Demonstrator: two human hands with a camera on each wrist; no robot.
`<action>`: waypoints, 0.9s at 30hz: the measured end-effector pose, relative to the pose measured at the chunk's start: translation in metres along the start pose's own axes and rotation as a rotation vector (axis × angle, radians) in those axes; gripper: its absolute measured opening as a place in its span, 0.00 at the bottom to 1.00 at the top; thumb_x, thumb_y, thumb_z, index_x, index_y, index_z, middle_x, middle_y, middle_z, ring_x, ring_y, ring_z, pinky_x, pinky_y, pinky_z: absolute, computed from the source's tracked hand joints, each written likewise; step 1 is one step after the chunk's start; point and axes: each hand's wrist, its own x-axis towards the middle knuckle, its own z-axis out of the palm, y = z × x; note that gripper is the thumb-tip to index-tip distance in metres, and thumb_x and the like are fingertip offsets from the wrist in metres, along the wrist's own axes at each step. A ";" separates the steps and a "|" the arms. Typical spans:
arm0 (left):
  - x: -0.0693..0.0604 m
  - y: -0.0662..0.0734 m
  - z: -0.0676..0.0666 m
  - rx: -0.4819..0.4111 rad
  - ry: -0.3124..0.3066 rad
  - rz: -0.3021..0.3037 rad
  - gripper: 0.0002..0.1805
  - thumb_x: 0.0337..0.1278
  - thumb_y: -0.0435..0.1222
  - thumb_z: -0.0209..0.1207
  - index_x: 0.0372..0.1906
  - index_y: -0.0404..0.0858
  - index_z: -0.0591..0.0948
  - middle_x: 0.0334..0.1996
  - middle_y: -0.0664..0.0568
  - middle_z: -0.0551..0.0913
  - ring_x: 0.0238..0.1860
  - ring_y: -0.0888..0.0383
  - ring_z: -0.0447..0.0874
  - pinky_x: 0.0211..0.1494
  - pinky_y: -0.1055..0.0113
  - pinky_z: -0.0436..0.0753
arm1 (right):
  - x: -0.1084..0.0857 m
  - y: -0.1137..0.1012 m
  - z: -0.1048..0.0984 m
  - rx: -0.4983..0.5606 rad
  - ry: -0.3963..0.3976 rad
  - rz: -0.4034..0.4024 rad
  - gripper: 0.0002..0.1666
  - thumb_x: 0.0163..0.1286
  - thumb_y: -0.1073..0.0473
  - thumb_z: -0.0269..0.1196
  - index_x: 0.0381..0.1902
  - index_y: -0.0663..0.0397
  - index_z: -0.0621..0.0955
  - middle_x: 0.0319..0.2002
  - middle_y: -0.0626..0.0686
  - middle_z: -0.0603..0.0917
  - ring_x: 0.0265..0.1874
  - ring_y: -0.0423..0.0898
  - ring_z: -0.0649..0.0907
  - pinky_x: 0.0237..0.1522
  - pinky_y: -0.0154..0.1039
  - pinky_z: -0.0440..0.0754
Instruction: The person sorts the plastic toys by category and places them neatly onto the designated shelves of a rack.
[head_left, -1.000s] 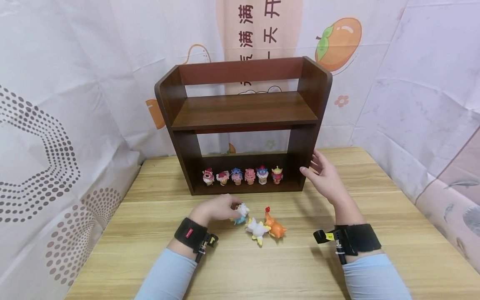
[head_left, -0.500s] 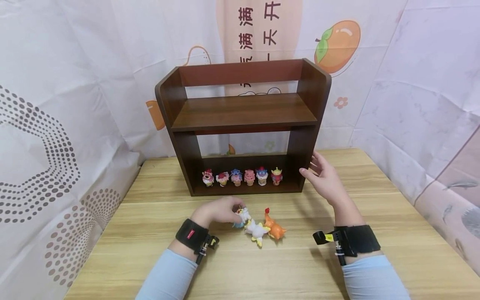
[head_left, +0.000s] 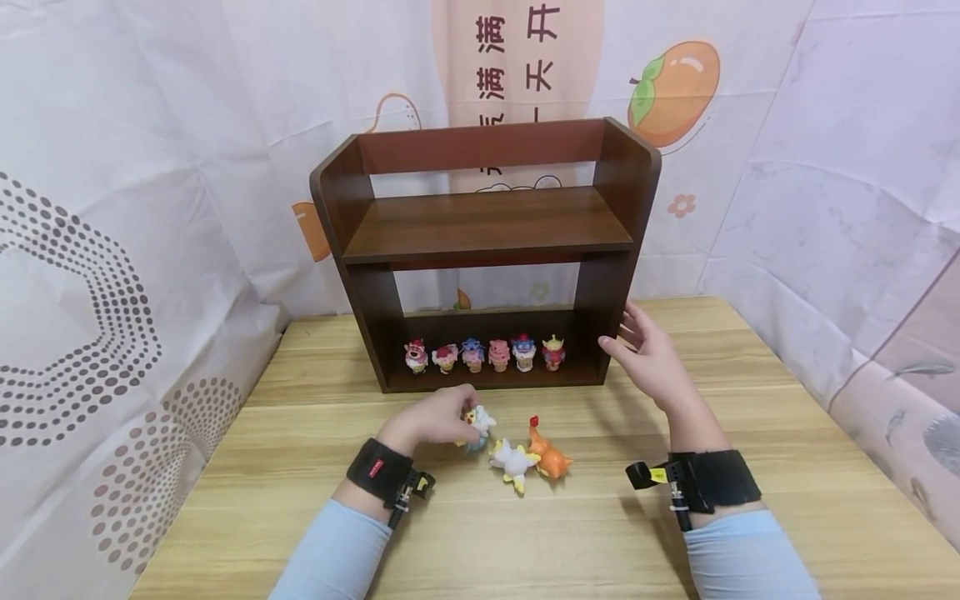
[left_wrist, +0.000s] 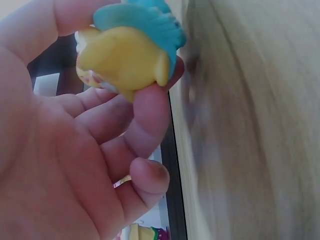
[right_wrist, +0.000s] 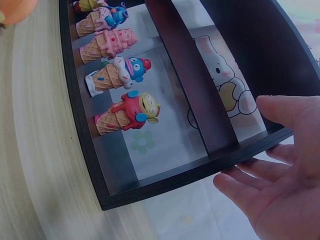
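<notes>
My left hand (head_left: 442, 417) pinches a small yellow, blue and white figurine (head_left: 477, 427) just above the table, in front of the brown shelf (head_left: 487, 221). Close up in the left wrist view, the figurine (left_wrist: 125, 57) shows its yellow body and blue part between thumb and fingers. To its right a white figurine with yellow tips (head_left: 513, 462) lies against an orange one (head_left: 551, 458) with a red tip. My right hand (head_left: 651, 354) grips the shelf's right side panel; in the right wrist view the thumb and fingers of that hand (right_wrist: 280, 170) lie on either side of the panel (right_wrist: 200, 172).
Several ice-cream-cone figurines (head_left: 499, 354) stand upright in a row on the lower shelf board. The upper board (head_left: 487, 218) bears nothing. A printed cloth (head_left: 225, 167) hangs behind and beside the wooden table (head_left: 487, 542).
My left hand has shifted slightly left and up with the figurine, whose yellow and red details now show more. My right hand keeps its place on the shelf.
</notes>
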 end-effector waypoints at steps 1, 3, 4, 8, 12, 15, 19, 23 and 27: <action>-0.001 0.000 -0.001 -0.010 0.010 0.002 0.23 0.46 0.37 0.71 0.47 0.40 0.74 0.34 0.52 0.78 0.32 0.57 0.75 0.33 0.62 0.77 | 0.000 0.000 0.000 -0.001 -0.001 0.000 0.48 0.74 0.52 0.64 0.81 0.59 0.52 0.74 0.68 0.63 0.71 0.66 0.66 0.64 0.61 0.69; -0.003 -0.001 -0.002 -0.025 0.029 -0.001 0.23 0.47 0.37 0.71 0.47 0.41 0.72 0.32 0.52 0.77 0.30 0.58 0.74 0.32 0.63 0.76 | 0.000 0.000 0.000 -0.002 0.000 -0.002 0.48 0.74 0.52 0.64 0.81 0.59 0.53 0.74 0.68 0.63 0.71 0.66 0.67 0.64 0.61 0.69; -0.003 -0.002 -0.003 -0.028 0.039 -0.005 0.24 0.48 0.37 0.71 0.47 0.41 0.72 0.32 0.52 0.77 0.29 0.58 0.74 0.32 0.63 0.76 | 0.000 0.000 0.000 -0.005 -0.001 -0.003 0.48 0.74 0.52 0.64 0.81 0.58 0.53 0.74 0.68 0.63 0.71 0.66 0.67 0.64 0.61 0.69; -0.004 -0.005 -0.005 -0.056 0.075 -0.013 0.25 0.48 0.38 0.72 0.48 0.42 0.71 0.30 0.52 0.77 0.28 0.58 0.75 0.32 0.63 0.77 | 0.000 0.000 0.000 -0.012 -0.001 -0.005 0.48 0.74 0.52 0.64 0.81 0.57 0.53 0.74 0.67 0.63 0.71 0.66 0.67 0.64 0.61 0.70; -0.004 -0.007 -0.008 -0.082 0.122 -0.004 0.26 0.46 0.37 0.73 0.48 0.41 0.71 0.32 0.51 0.78 0.29 0.57 0.76 0.32 0.62 0.77 | 0.000 0.001 0.000 -0.007 0.001 -0.002 0.48 0.74 0.52 0.65 0.81 0.57 0.53 0.74 0.67 0.63 0.71 0.66 0.67 0.64 0.61 0.70; -0.003 -0.009 -0.010 -0.098 0.171 0.010 0.27 0.45 0.36 0.73 0.49 0.40 0.70 0.36 0.50 0.78 0.31 0.57 0.76 0.34 0.62 0.78 | 0.000 0.001 0.000 -0.001 0.002 0.000 0.48 0.74 0.52 0.64 0.81 0.57 0.53 0.74 0.67 0.63 0.71 0.66 0.67 0.64 0.61 0.69; -0.002 -0.009 -0.013 -0.130 0.235 0.028 0.32 0.44 0.36 0.72 0.56 0.37 0.71 0.40 0.50 0.79 0.34 0.56 0.77 0.37 0.62 0.79 | 0.000 0.000 0.000 0.004 0.000 -0.005 0.47 0.74 0.52 0.64 0.81 0.56 0.53 0.74 0.67 0.63 0.71 0.66 0.67 0.64 0.61 0.69; -0.005 -0.007 -0.018 -0.131 0.284 0.043 0.38 0.47 0.37 0.71 0.66 0.35 0.72 0.42 0.50 0.79 0.37 0.56 0.78 0.40 0.62 0.79 | 0.000 0.000 0.000 0.007 0.000 -0.010 0.47 0.74 0.53 0.64 0.81 0.56 0.54 0.74 0.67 0.63 0.71 0.66 0.67 0.64 0.61 0.69; -0.009 -0.007 -0.024 -0.135 0.332 0.041 0.37 0.51 0.41 0.72 0.68 0.37 0.75 0.41 0.52 0.82 0.38 0.58 0.79 0.41 0.63 0.80 | 0.000 0.000 0.000 0.007 -0.001 -0.014 0.47 0.75 0.53 0.64 0.81 0.55 0.54 0.74 0.67 0.63 0.71 0.66 0.67 0.64 0.61 0.69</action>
